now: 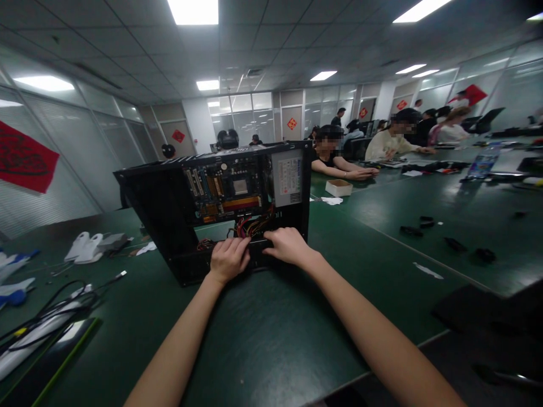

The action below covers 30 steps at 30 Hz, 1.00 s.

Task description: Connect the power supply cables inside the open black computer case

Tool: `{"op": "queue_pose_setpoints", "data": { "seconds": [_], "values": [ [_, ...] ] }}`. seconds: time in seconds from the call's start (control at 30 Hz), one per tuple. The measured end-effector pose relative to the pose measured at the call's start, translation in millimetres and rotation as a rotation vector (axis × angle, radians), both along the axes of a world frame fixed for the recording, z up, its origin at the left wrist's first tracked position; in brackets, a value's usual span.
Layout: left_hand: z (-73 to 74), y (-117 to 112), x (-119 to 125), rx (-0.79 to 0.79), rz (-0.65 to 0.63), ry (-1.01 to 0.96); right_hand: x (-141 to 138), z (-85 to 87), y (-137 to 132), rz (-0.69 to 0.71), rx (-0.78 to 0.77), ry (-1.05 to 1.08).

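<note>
An open black computer case [153,209] stands on the green table [271,328], its side off, showing the motherboard [227,192] and a grey power supply [288,181]. A bundle of red, yellow and black cables [250,226] hangs at the case bottom. My left hand [229,257] is curled at the case's lower edge, fingers bent by the cables. My right hand [288,246] rests beside it, fingers pressed onto a black part at the case bottom. What the fingers grip is hidden.
White gloves [85,249] and loose cables [46,316] lie at the left. Small black parts [411,230] are scattered at the right. A small white box [338,187] sits behind the case. Several people sit at tables farther back. A dark object [487,311] lies at the right front.
</note>
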<state>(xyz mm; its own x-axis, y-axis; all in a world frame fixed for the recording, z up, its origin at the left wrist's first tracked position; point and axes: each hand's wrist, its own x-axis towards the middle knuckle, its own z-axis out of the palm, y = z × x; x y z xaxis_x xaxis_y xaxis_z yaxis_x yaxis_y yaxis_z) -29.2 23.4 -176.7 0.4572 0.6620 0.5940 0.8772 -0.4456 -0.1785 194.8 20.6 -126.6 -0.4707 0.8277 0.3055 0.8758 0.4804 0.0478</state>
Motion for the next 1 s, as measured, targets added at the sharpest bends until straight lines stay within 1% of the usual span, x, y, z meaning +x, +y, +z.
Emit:
{"op": "queue_pose_setpoints", "data": {
  "seconds": [0.1,0.2,0.33,0.47,0.57,0.67,0.77,0.87,0.93,1.0],
  "values": [
    [-5.9,-4.3,13.5,0.059,0.072,-0.124,0.7,-1.6,-1.2,0.010,0.012,0.017],
    [-6.8,-8.6,21.6,0.066,0.120,-0.192,1.9,-3.4,-2.5,0.043,0.027,0.044],
    [-2.8,-12.1,18.4,0.025,0.084,-0.151,2.8,-4.2,-2.7,0.059,0.031,0.049],
    [-3.4,-12.5,12.4,0.023,0.036,-0.126,-0.2,-5.3,-2.6,0.025,0.043,0.058],
    [-7.8,-11.7,13.5,0.053,0.045,-0.159,-3.4,-8.9,-2.2,-0.007,0.064,0.052],
    [-10.2,-14.1,19.3,0.084,0.069,-0.209,-3.1,-13.9,-0.6,0.006,0.117,0.034],
    [-8.4,-24.3,28.4,0.081,0.090,-0.234,2.0,-17.8,1.8,-0.002,0.152,0.024],
    [-7.6,-41.5,38.2,0.063,0.135,-0.229,7.2,-19.8,3.1,-0.017,0.152,0.017],
    [-11.1,-54.3,41.8,0.042,0.164,-0.214,8.7,-20.8,3.0,-0.018,0.161,0.017],
    [-17.8,-66.1,40.0,0.000,0.176,-0.181,8.9,-21.7,2.1,-0.021,0.176,0.022]
  ]
}}
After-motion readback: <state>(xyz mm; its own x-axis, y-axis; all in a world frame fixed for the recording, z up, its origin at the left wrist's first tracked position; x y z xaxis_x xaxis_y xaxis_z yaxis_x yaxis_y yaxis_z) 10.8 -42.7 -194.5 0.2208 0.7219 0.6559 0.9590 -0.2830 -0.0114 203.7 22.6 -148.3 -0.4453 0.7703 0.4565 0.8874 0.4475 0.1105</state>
